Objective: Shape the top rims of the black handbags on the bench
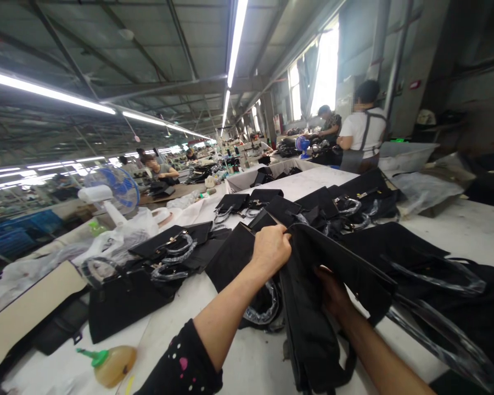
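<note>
A black handbag (313,307) stands open in front of me on the white table (469,230). My left hand (270,249) grips the top edge of the black handbag, fingers curled over it. My right hand (333,291) reaches inside the bag's opening, and its fingers are hidden by the black flap. Wrapped handles (436,277) in clear plastic trail off the bag to the right.
Several more black handbags (168,247) lie across the table. A squeeze bottle of amber liquid (109,365) lies at the near left. A blue fan (115,192) stands at the left. Two people (362,131) work at the far right, others further back.
</note>
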Motion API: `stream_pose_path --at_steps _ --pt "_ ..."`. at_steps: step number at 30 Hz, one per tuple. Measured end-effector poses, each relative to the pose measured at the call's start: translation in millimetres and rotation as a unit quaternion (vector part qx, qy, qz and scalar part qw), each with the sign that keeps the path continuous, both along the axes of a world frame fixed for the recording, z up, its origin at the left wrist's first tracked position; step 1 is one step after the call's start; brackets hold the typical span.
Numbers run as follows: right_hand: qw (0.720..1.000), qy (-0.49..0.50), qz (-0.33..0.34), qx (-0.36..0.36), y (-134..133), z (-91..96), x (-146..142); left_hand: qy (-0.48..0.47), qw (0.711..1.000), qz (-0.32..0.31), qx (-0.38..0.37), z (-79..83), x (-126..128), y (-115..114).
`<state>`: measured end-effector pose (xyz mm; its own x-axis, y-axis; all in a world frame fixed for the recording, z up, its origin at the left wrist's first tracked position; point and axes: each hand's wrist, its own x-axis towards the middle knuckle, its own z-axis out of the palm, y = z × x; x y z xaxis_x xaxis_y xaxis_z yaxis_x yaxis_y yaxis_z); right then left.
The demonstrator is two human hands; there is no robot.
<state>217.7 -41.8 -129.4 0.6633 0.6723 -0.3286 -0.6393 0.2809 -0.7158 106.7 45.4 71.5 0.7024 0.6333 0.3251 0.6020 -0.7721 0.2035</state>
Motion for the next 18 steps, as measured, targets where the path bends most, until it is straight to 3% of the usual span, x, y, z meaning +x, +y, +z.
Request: stream_pose_path --at_steps 4,9,14,18 --pt "0.999 0.043 0.031 -0.007 -2.9 3.8 0.3 0.009 1.000 -0.004 0.001 -3.0 1.0 4.1" --pt "0.994 0.093 0.016 -0.046 -4.0 -4.3 5.3 0.009 1.000 0.003 -0.013 -7.2 1.7 9.4" --pt "0.992 0.100 0.011 -0.070 -8.8 -11.8 7.2 0.016 0.999 0.004 -0.036 -12.6 2.8 18.4" --pt "0.992 0.104 0.032 -0.061 -12.3 -7.3 6.8 0.012 0.999 -0.002 -0.043 -15.8 3.6 22.1"
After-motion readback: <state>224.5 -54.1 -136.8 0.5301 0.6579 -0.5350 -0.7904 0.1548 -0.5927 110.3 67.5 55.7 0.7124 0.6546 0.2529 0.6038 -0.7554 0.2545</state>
